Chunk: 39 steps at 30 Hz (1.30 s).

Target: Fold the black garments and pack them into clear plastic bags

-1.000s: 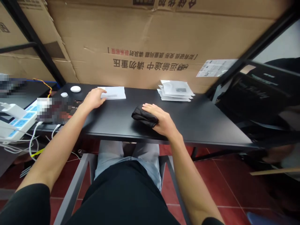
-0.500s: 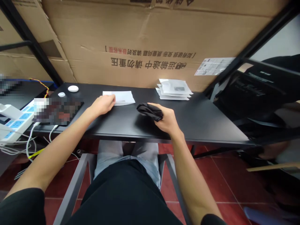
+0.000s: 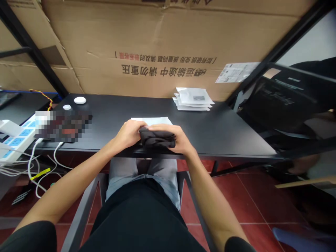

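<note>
My right hand (image 3: 181, 137) is closed around a folded black cloth (image 3: 157, 139), its fingers lying along the top. My left hand (image 3: 130, 133) has its fingers bent in at the cloth's left end. It grips the near edge of a flat white plastic bag (image 3: 157, 121), whose far part shows behind both hands. The bag's near part is hidden by the cloth and fingers, so I cannot tell whether the cloth is inside its mouth. Both hands are just above the front edge of the black table (image 3: 220, 136).
Several white bags (image 3: 194, 99) are stacked at the back, against a cardboard sheet (image 3: 162, 38). On the left are a blurred-out device (image 3: 64, 126), a white oval case (image 3: 80, 100), a small white lid-like piece (image 3: 67, 107) and a power strip (image 3: 18, 140) with loose cables.
My left hand has drawn the white bag right and nearer to me. My right hand has brought the black cloth left and down to it, so the two hands are now close together.
</note>
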Each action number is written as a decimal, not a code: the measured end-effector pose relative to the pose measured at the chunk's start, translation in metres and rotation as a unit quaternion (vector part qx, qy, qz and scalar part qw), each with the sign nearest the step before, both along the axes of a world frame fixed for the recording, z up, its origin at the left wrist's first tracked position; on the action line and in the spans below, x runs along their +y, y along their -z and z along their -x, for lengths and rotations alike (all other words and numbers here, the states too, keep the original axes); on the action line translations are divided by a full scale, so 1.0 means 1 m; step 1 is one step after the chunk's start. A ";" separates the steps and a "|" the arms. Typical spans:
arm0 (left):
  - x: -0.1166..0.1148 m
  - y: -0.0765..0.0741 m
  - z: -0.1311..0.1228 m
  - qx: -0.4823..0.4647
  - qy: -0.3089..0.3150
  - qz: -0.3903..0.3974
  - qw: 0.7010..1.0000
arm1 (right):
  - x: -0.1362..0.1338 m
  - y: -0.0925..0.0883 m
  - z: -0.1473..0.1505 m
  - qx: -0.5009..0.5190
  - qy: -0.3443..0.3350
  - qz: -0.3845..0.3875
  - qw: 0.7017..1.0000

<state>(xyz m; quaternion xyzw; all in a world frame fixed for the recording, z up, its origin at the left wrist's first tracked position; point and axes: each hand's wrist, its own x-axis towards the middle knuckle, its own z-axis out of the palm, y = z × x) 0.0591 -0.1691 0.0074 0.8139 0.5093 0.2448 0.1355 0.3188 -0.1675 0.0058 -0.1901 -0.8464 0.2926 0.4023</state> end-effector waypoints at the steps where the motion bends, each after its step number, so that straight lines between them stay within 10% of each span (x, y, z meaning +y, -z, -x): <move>1: -0.001 -0.002 0.001 -0.026 0.004 0.005 1.000 | -0.001 0.000 0.001 -0.022 -0.017 -0.008 1.000; 11: -0.011 -0.013 0.001 0.036 -0.108 -0.067 0.991 | 0.011 0.012 -0.003 -0.218 0.089 -0.105 0.966; 22: -0.041 -0.023 -0.047 0.120 -0.081 -0.144 0.979 | -0.001 0.016 0.029 -0.346 0.432 -0.054 0.831; 30: -0.022 -0.009 -0.018 0.103 -0.104 -0.093 0.985 | 0.006 0.008 0.005 -0.252 0.184 -0.202 0.928; 39: -0.021 0.001 0.040 -0.088 -0.173 0.137 0.971 | 0.010 0.019 0.012 -0.256 0.224 -0.355 0.871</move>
